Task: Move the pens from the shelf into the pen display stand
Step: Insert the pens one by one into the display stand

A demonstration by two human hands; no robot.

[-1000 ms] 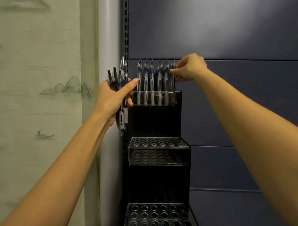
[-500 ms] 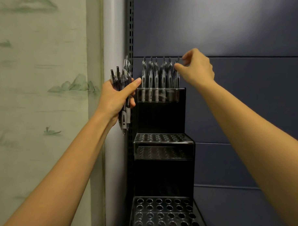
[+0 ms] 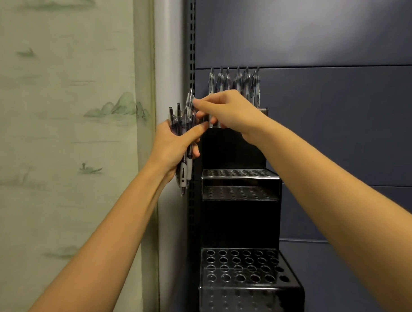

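A black three-tier pen display stand [image 3: 240, 217] with perforated tiers stands against the dark blue wall panel. Several pens [image 3: 235, 83] stand upright in its top tier, partly hidden by my right hand. My left hand [image 3: 175, 147] grips a bundle of pens [image 3: 185, 141] just left of the stand, tips pointing down. My right hand [image 3: 227, 112] has reached across in front of the top tier and pinches the top end of one pen [image 3: 190, 99] in that bundle.
The middle tier [image 3: 240, 174] and bottom tier [image 3: 241, 266] show rows of open holes. A slotted metal upright [image 3: 192, 50] runs along the stand's left side. A pale curtain with landscape print [image 3: 61, 127] hangs at the left.
My right hand has left the pens in the top tier and moved down-left to the bundle in my left hand, now pinching one pen. The left hand stays about where it was.
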